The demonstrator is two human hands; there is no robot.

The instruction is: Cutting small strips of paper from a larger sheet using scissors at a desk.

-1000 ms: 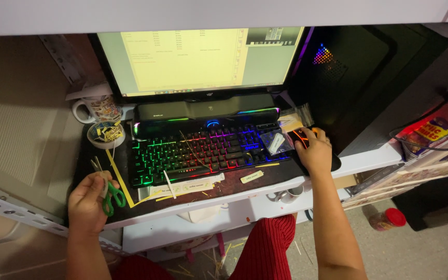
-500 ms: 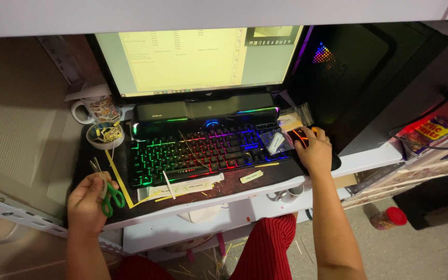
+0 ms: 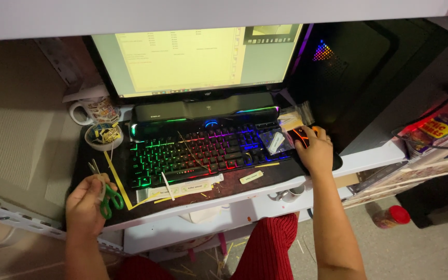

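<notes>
Keyboard between scissors-holding left hand, mouse-covering right hand

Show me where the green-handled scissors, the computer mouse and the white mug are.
green-handled scissors [image 3: 109, 198]: head view, on the green handle.
black computer mouse [image 3: 297, 136]: head view, on its front.
white patterned mug [image 3: 99, 109]: head view, on its side.

bare forearms, no sleeves, red ribbed trousers

Green-handled scissors, rainbow-lit black keyboard, seemingly orange-glowing black mouse.
</notes>
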